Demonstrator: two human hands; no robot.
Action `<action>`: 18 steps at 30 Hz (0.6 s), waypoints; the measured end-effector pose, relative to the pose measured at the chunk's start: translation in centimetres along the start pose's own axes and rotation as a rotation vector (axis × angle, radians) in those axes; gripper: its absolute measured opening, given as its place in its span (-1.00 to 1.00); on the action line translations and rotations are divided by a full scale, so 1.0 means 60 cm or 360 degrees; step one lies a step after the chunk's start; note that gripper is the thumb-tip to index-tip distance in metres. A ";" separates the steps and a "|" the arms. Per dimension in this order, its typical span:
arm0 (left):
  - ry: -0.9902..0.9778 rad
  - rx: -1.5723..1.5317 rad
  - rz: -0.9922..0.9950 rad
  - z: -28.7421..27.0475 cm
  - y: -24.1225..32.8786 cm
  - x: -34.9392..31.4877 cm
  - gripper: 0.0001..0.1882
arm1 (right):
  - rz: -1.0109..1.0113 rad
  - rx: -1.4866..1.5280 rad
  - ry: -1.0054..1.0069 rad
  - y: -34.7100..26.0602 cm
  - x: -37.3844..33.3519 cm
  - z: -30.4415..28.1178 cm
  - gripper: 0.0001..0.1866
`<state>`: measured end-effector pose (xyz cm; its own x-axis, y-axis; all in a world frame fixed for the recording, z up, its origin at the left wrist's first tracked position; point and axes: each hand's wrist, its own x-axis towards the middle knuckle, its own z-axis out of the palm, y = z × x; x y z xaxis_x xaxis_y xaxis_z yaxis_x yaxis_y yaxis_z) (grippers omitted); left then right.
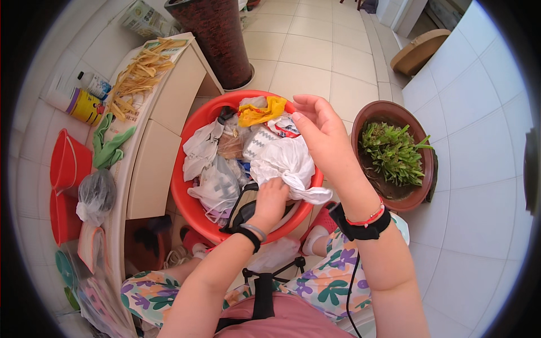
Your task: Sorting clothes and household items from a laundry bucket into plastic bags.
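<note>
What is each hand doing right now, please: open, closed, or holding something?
Left hand: closed on the white plastic bag in the red basin.
Right hand: open, fingers loosely curled, against the same bag, not clearly gripping.

**Clearance Around the Basin**

The red basin (191, 203) is packed with bags to its rim, leaving no gap inside. At frame left, the cream counter (163, 101) stands just beside the basin. At right, the potted plant (394, 155) stands near. Open tiled floor (315, 50) lies above the basin, except for the dark pot (217, 39) at upper left.
</note>
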<state>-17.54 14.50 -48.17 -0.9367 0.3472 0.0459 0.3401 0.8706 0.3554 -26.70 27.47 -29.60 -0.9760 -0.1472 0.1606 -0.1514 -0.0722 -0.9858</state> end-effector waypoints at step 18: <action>0.0645 0.0011 0.0304 -0.211 -0.058 -0.125 -0.83 | -0.0274 -0.1277 -0.1019 0.170 -0.103 0.057 -0.71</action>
<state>-12.74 4.45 -37.91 -0.8135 0.3385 0.4729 0.5094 0.8071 0.2985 -21.70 24.24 -40.47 -0.7011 -0.7100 0.0664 -0.5691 0.5010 -0.6520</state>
